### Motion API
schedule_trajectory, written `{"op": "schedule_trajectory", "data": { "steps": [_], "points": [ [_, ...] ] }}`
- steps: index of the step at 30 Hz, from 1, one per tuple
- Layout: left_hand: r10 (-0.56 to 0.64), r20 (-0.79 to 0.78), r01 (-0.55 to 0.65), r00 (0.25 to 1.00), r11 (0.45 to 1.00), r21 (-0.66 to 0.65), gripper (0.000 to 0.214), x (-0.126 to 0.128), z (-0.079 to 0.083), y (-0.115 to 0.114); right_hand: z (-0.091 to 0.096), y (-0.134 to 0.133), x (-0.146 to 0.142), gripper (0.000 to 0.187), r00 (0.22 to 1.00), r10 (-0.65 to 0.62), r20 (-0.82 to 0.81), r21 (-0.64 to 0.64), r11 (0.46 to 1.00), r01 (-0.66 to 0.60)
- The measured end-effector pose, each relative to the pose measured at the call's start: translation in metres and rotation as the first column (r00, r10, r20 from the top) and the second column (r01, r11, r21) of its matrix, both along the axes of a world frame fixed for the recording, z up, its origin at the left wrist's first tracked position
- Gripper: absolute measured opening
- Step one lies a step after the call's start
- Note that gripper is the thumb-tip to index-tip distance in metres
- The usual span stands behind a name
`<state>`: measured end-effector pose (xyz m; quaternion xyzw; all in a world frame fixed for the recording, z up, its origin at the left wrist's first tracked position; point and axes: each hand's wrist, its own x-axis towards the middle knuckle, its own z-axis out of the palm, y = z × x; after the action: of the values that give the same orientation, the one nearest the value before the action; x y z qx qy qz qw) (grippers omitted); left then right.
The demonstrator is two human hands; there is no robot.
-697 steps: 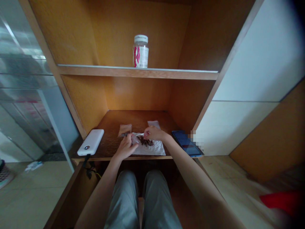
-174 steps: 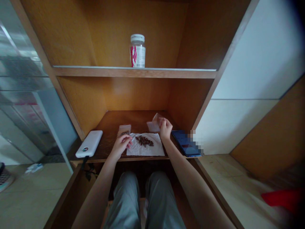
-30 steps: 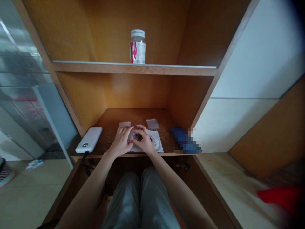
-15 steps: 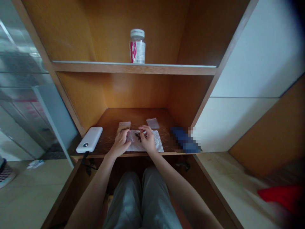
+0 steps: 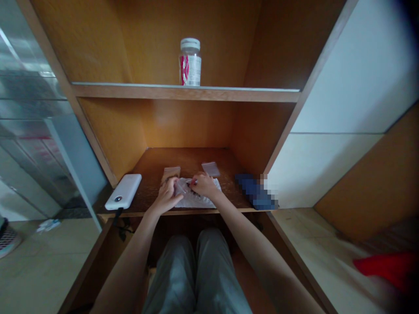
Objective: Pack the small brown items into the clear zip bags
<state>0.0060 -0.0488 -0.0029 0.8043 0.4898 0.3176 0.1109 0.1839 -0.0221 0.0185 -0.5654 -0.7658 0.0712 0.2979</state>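
My left hand [image 5: 166, 197] is closed at the left edge of a small clear plastic bag [image 5: 181, 187], thumb toward me and fingers on the far side. The bag lies over a crinkled white sheet [image 5: 190, 203] at the shelf's front. My right hand [image 5: 203, 185] reaches over the sheet from the right, its fingertips bent down and together beside the bag. Small dark bits [image 5: 193, 192] lie under and around those fingertips, partly hidden; what the fingers pinch is too small to make out.
Two more small zip bags, a left one [image 5: 172, 172] and a right one [image 5: 211, 169], lie farther back. A white power bank [image 5: 123, 192] with a black cable is at left, a dark blue item [image 5: 255, 192], partly blurred, at right. A bottle [image 5: 190, 63] stands on the upper shelf [image 5: 131, 90].
My right hand has turned over, its wrist swinging to the right, and now covers more of the sheet and dark bits. My left hand stays almost in place.
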Motion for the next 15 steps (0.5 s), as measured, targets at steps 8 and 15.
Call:
{"op": "schedule_trajectory", "data": {
  "steps": [8, 15],
  "points": [
    [0.029, -0.002, -0.029, 1.0, 1.0, -0.012, 0.05, 0.001, 0.0, 0.0, -0.007, 0.003, -0.011, 0.014, 0.988, -0.029, 0.15, -0.047, 0.998, 0.036],
    [0.031, 0.012, -0.031, 0.999, 0.999, -0.009, 0.049, 0.0, -0.003, 0.002, -0.009, 0.004, -0.012, 0.01, 0.995, -0.078, 0.06, 0.032, 0.997, 0.077]
  ]
}}
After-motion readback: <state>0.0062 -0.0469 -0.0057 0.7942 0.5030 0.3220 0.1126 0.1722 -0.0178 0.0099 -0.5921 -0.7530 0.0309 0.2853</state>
